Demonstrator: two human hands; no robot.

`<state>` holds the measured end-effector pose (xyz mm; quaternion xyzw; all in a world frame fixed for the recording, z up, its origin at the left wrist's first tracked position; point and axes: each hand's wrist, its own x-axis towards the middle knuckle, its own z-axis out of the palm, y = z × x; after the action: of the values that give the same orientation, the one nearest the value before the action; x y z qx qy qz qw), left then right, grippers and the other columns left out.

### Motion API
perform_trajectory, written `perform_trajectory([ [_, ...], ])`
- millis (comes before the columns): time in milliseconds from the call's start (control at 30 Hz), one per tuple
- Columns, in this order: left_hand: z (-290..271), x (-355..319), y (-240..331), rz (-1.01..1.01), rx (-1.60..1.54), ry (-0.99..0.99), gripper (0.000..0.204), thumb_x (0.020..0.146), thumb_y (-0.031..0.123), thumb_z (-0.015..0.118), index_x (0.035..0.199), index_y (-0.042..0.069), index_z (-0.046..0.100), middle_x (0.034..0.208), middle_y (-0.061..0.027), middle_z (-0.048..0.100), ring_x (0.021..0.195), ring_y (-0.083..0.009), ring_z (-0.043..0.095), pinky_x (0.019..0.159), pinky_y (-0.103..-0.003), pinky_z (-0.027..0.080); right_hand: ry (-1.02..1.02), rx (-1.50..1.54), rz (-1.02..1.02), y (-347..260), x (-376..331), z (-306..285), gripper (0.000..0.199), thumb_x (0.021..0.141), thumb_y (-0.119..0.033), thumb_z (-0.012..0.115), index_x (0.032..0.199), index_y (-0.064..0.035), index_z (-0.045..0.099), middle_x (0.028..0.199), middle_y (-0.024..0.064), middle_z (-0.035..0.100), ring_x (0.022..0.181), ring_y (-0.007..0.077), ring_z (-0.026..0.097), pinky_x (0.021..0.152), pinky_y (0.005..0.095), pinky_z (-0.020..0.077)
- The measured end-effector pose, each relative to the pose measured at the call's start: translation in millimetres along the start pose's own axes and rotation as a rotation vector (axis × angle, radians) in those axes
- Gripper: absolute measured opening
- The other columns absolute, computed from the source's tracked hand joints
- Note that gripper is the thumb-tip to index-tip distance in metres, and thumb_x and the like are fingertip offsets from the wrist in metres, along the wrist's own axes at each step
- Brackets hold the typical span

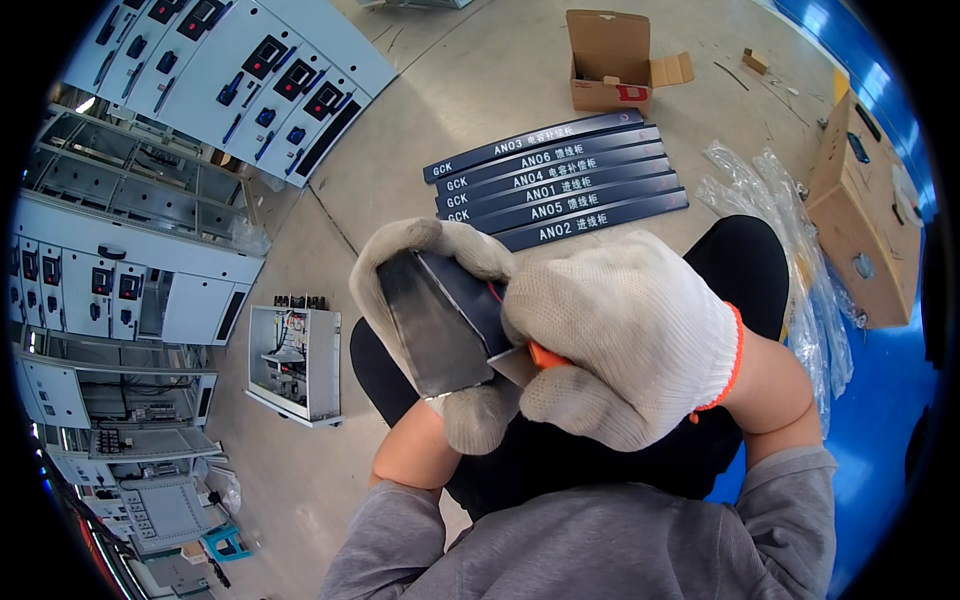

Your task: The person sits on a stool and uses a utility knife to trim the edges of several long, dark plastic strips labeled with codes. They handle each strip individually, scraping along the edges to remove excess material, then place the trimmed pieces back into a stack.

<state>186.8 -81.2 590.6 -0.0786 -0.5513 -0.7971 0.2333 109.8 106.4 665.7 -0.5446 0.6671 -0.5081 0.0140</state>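
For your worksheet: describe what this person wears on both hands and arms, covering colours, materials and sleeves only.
Both the left hand and the right hand wear off-white knitted work gloves. The right glove has an orange-edged cuff at the wrist. Grey sleeves of soft fabric are pushed up, leaving both forearms bare between glove and sleeve. No watch or jewellery shows.

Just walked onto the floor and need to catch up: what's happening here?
A person in white knit gloves holds a dark flat panel piece over their lap. The left hand grips it from behind; the right hand holds an orange-handled tool against its edge. Six dark label strips lie side by side on the concrete floor, beside an open cardboard box.
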Motion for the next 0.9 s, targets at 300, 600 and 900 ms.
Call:
perform_trajectory([
  [300, 17, -1, 13, -0.016, 0.152, 0.106, 0.056, 0.103, 0.045, 0.048, 0.147, 0.015, 0.033, 0.131, -0.0107, 0.046, 0.120, -0.0231, 0.048, 0.102, -0.040, 0.047, -0.017, -0.049, 0.051, -10, -4, -3, 0.032, 0.087, -0.034, 0.079, 0.098, -0.0066, 0.068, 0.082, 0.0102, 0.063, 0.069, 0.0350, 0.064, 0.061, 0.0403, 0.0513],
  [600, 27, 14, 15, 0.185, 0.414, 0.030, 0.043, 0.100, 0.021, 0.068, 0.134, 0.009, 0.045, 0.108, -0.0105, 0.059, 0.094, -0.0185, 0.061, 0.084, -0.034, 0.055, 0.092, 0.226, 0.112, -4, -4, 3, 0.027, 0.078, -0.005, 0.065, 0.104, -0.0023, 0.062, 0.087, 0.0121, 0.061, 0.069, 0.0302, 0.061, 0.062, 0.0380, 0.0490],
  [900, 31, 17, 24, 0.204, 0.520, -0.015, 0.079, 0.084, 0.017, 0.082, 0.145, 0.006, 0.034, 0.108, -0.0125, 0.058, 0.091, -0.0197, 0.063, 0.083, -0.035, 0.056, 0.271, -0.016, -0.128, 2, -3, -9, 0.030, 0.092, -0.005, 0.061, 0.121, 0.0016, 0.059, 0.111, 0.0153, 0.062, 0.089, 0.0264, 0.062, 0.079, 0.0371, 0.0524],
])
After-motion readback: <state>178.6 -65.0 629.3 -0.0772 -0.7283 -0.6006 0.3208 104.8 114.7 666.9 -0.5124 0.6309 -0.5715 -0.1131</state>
